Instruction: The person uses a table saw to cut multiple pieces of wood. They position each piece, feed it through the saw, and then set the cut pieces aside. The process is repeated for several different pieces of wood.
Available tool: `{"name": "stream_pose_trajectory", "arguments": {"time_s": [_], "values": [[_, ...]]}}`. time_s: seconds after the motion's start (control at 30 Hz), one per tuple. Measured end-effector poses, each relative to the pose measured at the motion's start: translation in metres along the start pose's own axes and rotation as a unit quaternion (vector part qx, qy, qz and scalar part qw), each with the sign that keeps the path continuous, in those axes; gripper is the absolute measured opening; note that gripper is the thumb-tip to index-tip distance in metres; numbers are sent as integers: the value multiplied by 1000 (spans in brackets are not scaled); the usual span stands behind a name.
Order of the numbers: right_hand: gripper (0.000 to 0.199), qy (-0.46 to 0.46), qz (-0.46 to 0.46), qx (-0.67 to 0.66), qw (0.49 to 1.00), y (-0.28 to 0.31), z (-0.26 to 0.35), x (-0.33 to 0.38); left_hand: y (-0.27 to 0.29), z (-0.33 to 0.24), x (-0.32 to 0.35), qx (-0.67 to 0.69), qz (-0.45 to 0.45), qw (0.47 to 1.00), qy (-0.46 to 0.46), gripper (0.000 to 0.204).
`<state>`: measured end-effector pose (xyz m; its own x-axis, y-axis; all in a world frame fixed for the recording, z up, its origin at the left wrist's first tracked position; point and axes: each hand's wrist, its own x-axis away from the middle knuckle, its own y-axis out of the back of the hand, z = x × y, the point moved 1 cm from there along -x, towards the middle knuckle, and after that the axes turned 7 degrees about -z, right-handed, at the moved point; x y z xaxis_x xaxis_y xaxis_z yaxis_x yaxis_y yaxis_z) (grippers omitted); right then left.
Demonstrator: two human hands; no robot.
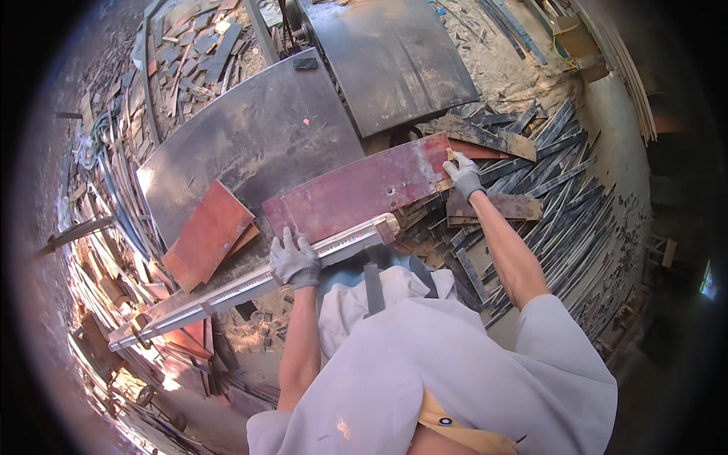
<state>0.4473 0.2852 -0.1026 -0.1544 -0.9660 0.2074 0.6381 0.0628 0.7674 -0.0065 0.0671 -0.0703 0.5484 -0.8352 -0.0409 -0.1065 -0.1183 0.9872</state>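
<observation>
A worn reddish board (364,193), its coating scuffed and dull with pale raw wood at the end, lies on a dark, matt metal surface (250,136) dusted with sawdust. Grey knitted cloth gloves cover the left hand (294,262) and right hand (464,176). The guide rail (227,292) is pale, lightly shiny metal. Rough dark wooden strips (546,189) are heaped beside it.

Both forearms were bare and both hands wore grey gloves. The left hand (294,262) lay close to the body, fingers curled down in a closed grip. The right arm stretched far forward, its right hand (463,175) pinched shut.
</observation>
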Motion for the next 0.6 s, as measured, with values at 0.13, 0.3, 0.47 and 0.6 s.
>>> {"name": "stream_pose_trajectory", "arguments": {"time_s": [0.13, 0.3, 0.47, 0.6], "values": [[51, 21, -20, 187, 982, 3, 31, -11, 3, -1, -17, 25, -19, 1000, -6, 46], [58, -25, -57, 207, 976, -12, 75, -41, -1, -2, -69, 30, -12, 999, 9, 43], [54, -10, -86, 142, 986, -29, 116, -111, -7, -15, -156, 42, -21, 999, 19, 39], [52, 20, -64, 177, 982, -46, 157, -183, -4, -32, -244, 56, -26, 998, 17, 37]]}}
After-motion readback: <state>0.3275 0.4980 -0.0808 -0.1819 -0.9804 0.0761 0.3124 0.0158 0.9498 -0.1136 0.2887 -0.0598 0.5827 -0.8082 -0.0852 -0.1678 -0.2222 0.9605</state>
